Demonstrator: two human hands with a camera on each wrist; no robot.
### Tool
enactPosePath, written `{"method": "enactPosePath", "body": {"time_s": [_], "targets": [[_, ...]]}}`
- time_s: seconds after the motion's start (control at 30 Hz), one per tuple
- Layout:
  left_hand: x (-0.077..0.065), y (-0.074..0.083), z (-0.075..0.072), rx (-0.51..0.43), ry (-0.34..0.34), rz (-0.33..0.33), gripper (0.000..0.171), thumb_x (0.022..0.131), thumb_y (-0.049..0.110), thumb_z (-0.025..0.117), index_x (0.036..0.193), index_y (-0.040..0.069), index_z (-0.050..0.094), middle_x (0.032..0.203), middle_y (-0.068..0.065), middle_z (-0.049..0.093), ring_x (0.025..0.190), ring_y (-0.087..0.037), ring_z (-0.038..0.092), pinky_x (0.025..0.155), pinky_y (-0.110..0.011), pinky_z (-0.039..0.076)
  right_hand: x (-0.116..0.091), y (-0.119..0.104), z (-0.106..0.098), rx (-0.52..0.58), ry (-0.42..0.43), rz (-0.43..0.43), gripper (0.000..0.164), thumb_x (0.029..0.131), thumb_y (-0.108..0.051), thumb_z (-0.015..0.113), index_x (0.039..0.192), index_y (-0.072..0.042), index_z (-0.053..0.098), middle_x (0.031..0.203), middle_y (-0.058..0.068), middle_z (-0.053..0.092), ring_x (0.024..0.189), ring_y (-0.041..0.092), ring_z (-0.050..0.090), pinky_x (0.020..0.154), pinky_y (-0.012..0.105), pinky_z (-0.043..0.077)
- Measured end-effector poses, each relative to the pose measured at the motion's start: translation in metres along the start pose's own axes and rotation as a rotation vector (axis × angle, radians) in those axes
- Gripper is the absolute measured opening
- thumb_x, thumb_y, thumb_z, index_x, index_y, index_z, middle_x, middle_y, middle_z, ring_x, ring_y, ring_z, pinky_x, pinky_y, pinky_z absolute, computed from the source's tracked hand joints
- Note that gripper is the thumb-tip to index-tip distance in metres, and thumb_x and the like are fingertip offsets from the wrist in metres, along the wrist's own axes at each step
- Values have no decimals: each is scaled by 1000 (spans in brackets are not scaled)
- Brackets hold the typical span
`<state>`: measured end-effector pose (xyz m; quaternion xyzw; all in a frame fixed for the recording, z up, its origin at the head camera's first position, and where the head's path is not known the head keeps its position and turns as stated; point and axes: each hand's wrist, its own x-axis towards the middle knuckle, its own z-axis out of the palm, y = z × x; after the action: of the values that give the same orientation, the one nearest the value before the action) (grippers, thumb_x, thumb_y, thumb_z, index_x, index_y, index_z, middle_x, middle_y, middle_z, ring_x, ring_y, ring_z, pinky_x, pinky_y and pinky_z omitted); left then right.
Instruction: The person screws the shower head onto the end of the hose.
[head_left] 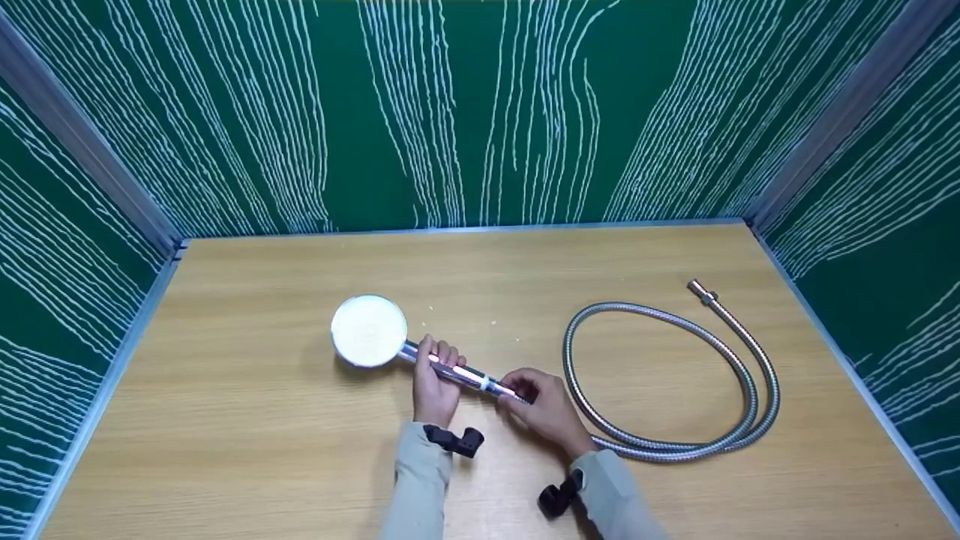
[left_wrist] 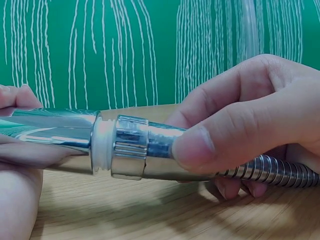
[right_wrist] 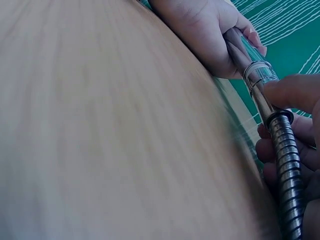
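A round white-faced shower head (head_left: pixel 368 331) with a chrome handle (left_wrist: pixel 55 132) is held above the table in my left hand (head_left: pixel 437 386), whose fingers curl round the handle. My right hand (head_left: pixel 547 409) pinches the smooth metal connector (left_wrist: pixel 162 145) of the shower hose (right_wrist: pixel 287 170) between thumb and fingers. The connector's ribbed collar (left_wrist: pixel 130 147) lines up with the handle's end, and white threads (left_wrist: pixel 103 145) show between the two. Ridged hose runs out from under the right hand.
The rest of the hose (head_left: pixel 660 309) lies looped on the wooden table (head_left: pixel 247 420) at the right, its free end fitting (head_left: pixel 703 292) pointing to the back. Green panels (head_left: pixel 360 150) with white streaks wall the back and sides. Small white specks dot the table behind the handle.
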<state>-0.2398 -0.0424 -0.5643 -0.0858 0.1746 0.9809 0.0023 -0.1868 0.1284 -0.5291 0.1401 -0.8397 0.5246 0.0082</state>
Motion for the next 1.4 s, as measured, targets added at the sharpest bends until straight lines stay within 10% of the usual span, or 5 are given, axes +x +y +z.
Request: {"method": "enactPosePath", "body": {"time_s": [0.43,0.73,1.4], "targets": [[1,0,0,-5,-11,-3,38,105,23,29,68,14,35,57,5,34,53,-9,33,60,-24,31,5,35,9,86,19,-78,40,68,-1,82,100,-5,60,89,7,62,75,8,52,66,19,44],[1,1,0,-14,-13,-2,37,104,23,30,68,14,35,56,5,35,52,-9,34,60,-23,31,0,-5,-1,48,-14,-46,25,72,6,76,91,2,61,83,12,61,68,12,50,61,18,41],[1,0,-2,-9,-4,-4,36,104,23,31,69,15,36,56,5,37,52,-9,35,59,-23,31,-3,-8,-1,24,15,-35,21,73,5,76,91,2,65,81,13,64,68,15,53,62,20,43]]}}
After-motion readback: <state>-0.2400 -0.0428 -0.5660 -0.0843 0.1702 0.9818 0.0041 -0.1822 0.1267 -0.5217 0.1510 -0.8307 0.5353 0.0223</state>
